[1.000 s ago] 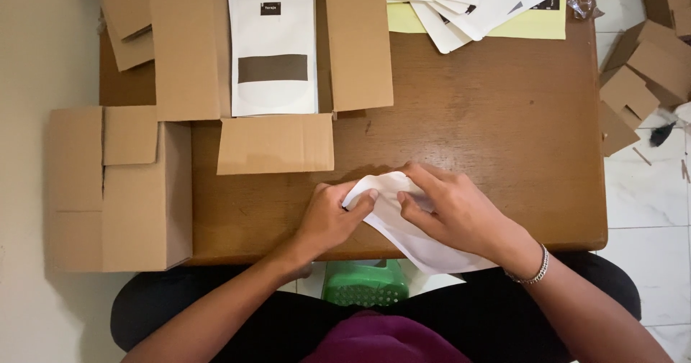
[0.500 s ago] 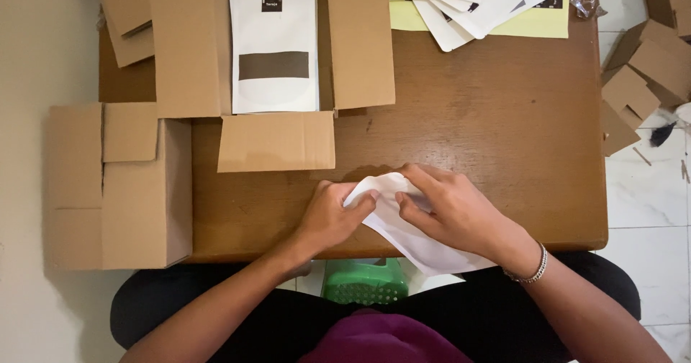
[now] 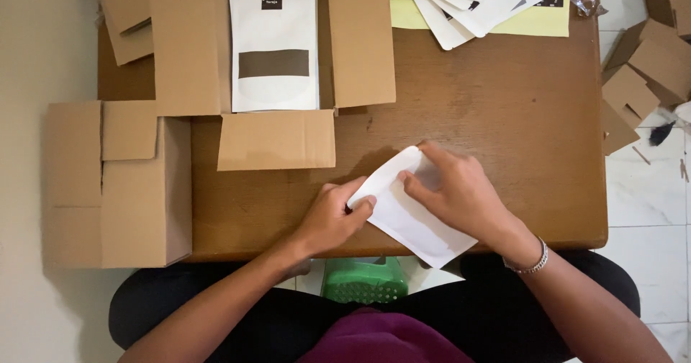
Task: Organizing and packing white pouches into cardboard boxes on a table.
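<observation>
Nearest the camera, a dark lap and a maroon shirt filled the bottom of the view, with a green perforated stool or basket [image 3: 363,279] showing below the table's front edge. Just above it, a white flat pouch [image 3: 410,215] lay slantwise on the brown wooden table [image 3: 497,133], its lower corner hanging over the near edge. The left hand [image 3: 332,219] pinched the pouch's left edge, thumb on top and fingers curled under. The right hand [image 3: 461,194] lay over the pouch's upper end, fingers bent and pressed together on the white surface, fingertips close to the left hand's thumb. A silver bracelet [image 3: 529,262] circled the right wrist.

To the left, a closed cardboard box [image 3: 115,183] stood partly off the table's left side. Farther back, an open cardboard box [image 3: 277,68] sat with its flaps spread, the front flap lying flat towards the hands. Inside it rested a white pouch with a dark band [image 3: 273,43] across its middle and a small dark square near its top.

At the far right of the table, a loose heap of white pouches [image 3: 475,0] lay on a yellow sheet [image 3: 536,21]. Beyond the table's right edge, cardboard scraps [image 3: 644,68] were scattered over the white tiled floor [image 3: 648,190].
</observation>
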